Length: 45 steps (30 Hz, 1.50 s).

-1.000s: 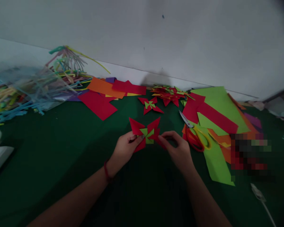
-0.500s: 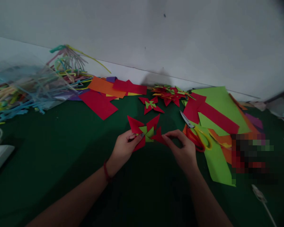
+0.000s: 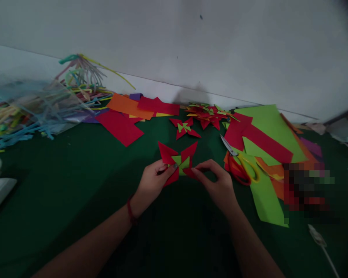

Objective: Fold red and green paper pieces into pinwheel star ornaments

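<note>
My left hand [image 3: 154, 178] pinches the left side of a folded paper star [image 3: 176, 160], thumb pressed on its green centre. Red points stick out at the star's upper left, upper right and lower left. In the fingertips of my right hand [image 3: 216, 179] is a small red folded paper piece [image 3: 189, 172], which overlaps the right edge of the green centre. Whether it is tucked into a fold I cannot tell. Just beyond lies a similar red and green paper star [image 3: 185, 128] on the green table.
Scissors [image 3: 240, 164] with red and yellow handles lie right of my hands on green paper [image 3: 268, 200]. Behind are a pile of folded stars [image 3: 207, 114] and red paper [image 3: 120, 127]. Pipe cleaners [image 3: 84, 77] in plastic lie at left, a white cable [image 3: 319, 237] at right.
My right hand has moved left with the red paper piece, from beside the star to over its green centre. My left hand keeps its hold.
</note>
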Each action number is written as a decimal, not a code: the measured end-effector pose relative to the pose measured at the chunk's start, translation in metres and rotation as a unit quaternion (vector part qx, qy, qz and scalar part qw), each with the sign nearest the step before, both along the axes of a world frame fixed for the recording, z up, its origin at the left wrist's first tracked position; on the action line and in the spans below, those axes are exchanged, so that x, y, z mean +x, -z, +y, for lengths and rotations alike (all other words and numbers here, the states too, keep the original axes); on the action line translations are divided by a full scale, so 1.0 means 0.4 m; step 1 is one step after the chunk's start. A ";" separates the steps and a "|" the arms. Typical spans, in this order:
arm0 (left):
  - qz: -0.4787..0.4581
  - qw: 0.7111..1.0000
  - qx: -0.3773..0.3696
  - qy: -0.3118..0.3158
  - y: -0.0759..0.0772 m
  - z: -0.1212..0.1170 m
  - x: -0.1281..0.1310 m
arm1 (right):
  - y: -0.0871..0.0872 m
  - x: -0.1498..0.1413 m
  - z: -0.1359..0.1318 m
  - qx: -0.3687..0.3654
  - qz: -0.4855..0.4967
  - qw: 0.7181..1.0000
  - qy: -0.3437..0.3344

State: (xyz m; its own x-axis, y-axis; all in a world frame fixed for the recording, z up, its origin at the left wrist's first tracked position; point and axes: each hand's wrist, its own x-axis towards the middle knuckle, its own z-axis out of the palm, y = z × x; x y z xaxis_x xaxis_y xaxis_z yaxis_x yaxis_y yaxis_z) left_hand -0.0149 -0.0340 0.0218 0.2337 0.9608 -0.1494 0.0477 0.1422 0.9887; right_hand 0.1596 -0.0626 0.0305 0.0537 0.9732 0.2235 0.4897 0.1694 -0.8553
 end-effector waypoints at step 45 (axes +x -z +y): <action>-0.036 0.999 0.013 -0.004 0.042 0.007 -0.002 | 0.021 -0.033 -0.007 -0.003 -0.002 0.999 -0.037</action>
